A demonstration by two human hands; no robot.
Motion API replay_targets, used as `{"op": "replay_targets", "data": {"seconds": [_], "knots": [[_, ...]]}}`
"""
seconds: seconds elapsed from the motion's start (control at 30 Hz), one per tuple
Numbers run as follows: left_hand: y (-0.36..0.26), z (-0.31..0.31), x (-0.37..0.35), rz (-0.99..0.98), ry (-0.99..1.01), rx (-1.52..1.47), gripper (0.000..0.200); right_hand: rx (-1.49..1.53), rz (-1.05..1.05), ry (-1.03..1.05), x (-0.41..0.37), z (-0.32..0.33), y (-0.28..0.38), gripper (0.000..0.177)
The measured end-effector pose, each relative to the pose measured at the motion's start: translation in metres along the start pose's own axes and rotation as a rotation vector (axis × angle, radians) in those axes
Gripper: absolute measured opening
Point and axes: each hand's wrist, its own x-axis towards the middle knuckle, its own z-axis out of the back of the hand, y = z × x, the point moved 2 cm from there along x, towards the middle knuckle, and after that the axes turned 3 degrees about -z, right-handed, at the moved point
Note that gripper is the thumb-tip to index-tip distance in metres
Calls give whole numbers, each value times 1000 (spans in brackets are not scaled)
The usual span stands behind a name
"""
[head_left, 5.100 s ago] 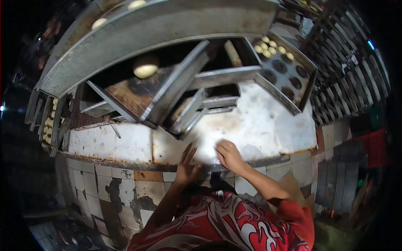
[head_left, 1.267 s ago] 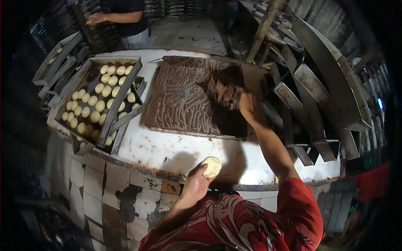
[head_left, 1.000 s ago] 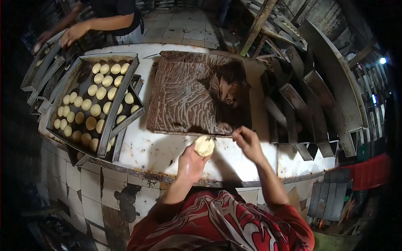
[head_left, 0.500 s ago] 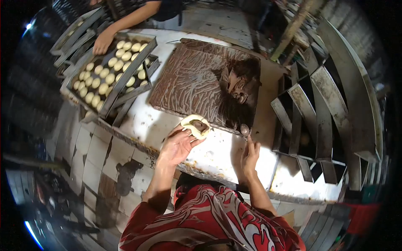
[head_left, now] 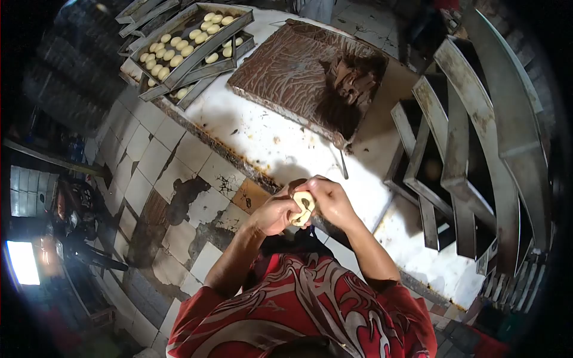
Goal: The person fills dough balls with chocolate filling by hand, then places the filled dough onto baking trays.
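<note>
Close to my body, both hands hold one piece of pale dough (head_left: 302, 207) with dark brown filling showing in its opening. My left hand (head_left: 274, 213) wraps it from the left, and the fingers of my right hand (head_left: 330, 201) press on its upper right edge. Beyond my hands lies a wide tray (head_left: 280, 112) smeared with brown paste (head_left: 345, 80), heaped thickest at its right side. A spoon (head_left: 343, 160) rests at the tray's near right corner, its handle pointing towards me onto the white tabletop.
At the back left, a metal tray (head_left: 206, 56) bears several rows of pale dough balls (head_left: 176, 48), stacked over another tray. Several empty-looking metal trays (head_left: 453, 137) stand piled crookedly on the right of the white table (head_left: 239, 134). Cracked tiles (head_left: 173, 134) cover the floor at left.
My right hand has let go of the spoon and joined my left on the dough, now nearer my body and more closed. The view has tilted down; the other person's arm is gone from sight.
</note>
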Motion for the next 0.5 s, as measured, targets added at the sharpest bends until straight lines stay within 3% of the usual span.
{"op": "replay_targets", "data": {"seconds": [0.07,0.1,0.13,0.17,0.23,0.3,0.37,0.4,0.43,0.5], "knots": [[15,10,-13,100,-202,-199,44,-507,469,-114,-27,-11,4,16],[21,12,-18,104,-193,-193,44,-722,722,-183,-43,-20,4,15],[28,14,-24,45,-207,-353,41,-845,772,-161,-59,-27,4,19],[36,14,-28,-3,-217,-513,37,-854,758,-187,-71,-28,-2,19],[45,-2,-37,60,-51,-516,37,-1143,720,-247,-98,-29,-12,20],[49,-36,-47,-6,-56,-204,36,-1118,652,-311,-120,-23,-12,19],[76,-37,-45,24,69,-97,35,-898,229,-149,-142,-12,0,19],[82,-47,-43,82,84,65,32,-867,138,-38,-151,-2,2,17],[88,-56,-40,135,99,233,30,-865,129,-71,-162,8,-4,17],[109,-64,-30,190,168,310,27,-148,11,-113,-178,33,-33,20]]}}
